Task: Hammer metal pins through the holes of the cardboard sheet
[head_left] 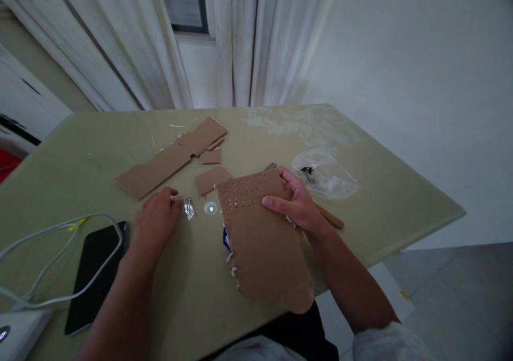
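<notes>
My right hand [296, 203] grips a torn piece of brown cardboard [264, 243] by its upper right edge; rows of small holes are punched near its top. The piece hangs over the table's near edge. My left hand [154, 222] rests on the table with its fingertips at a small shiny clear object [188, 208]; whether it pinches that object I cannot tell. A second small round shiny piece [210, 207] lies just right of it.
Cardboard scraps [172, 158] lie mid-table. A clear plastic bag [326, 176] and a wooden-handled tool [331, 217] sit behind my right hand. A dark tablet [94, 273], white cables [52, 259] and a white device [18, 331] occupy the near left. The olive table [401, 200] ends at right.
</notes>
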`<control>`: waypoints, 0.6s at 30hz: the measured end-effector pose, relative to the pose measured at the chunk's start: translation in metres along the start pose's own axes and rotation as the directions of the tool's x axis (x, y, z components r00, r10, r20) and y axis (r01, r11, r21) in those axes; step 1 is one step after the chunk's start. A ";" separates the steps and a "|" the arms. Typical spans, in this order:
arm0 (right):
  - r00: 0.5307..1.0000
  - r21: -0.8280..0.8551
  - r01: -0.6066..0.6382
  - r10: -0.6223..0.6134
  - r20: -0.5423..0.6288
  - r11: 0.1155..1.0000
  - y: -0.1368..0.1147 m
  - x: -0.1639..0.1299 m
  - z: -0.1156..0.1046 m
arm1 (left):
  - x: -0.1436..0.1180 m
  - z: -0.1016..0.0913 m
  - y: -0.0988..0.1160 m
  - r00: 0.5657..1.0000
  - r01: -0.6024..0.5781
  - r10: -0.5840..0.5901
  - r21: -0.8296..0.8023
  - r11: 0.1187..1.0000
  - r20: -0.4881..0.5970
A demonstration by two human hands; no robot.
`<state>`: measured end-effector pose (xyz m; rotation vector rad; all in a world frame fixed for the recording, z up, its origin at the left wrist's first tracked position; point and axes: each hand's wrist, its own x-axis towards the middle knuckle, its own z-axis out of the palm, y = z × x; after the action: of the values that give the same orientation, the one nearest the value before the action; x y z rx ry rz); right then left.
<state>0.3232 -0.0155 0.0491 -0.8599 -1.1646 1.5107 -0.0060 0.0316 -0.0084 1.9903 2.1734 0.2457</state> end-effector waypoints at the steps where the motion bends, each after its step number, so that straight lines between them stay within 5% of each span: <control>1: 1.000 -0.001 -0.001 0.001 -0.003 1.000 0.000 0.000 0.000 | 0.000 0.001 0.000 1.000 -0.002 0.002 -0.005 1.000 -0.002; 8: 1.000 0.025 -0.020 0.020 0.011 1.000 -0.001 -0.002 0.000 | -0.003 0.001 0.001 0.998 -0.045 0.043 -0.037 0.998 -0.046; 11: 1.000 0.057 -0.019 0.018 0.017 0.998 -0.001 -0.003 0.002 | -0.011 -0.008 0.016 0.977 -0.145 0.127 -0.095 0.985 -0.173; 13: 1.000 0.078 -0.019 0.017 0.018 0.997 0.000 -0.004 0.004 | -0.021 -0.015 0.033 0.915 -0.300 0.242 -0.141 0.943 -0.322; 15: 0.999 0.092 -0.026 0.024 0.024 0.995 0.002 -0.005 0.006 | -0.035 -0.019 0.052 0.809 -0.477 0.360 -0.160 0.864 -0.465; 18: 0.999 0.099 -0.033 0.029 0.046 0.995 0.004 -0.007 0.007 | -0.058 -0.019 0.075 0.671 -0.685 0.475 -0.229 0.692 -0.570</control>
<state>0.3174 -0.0245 0.0473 -0.7840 -1.1029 1.6062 0.0667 -0.0191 0.0298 2.4561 1.3451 1.3124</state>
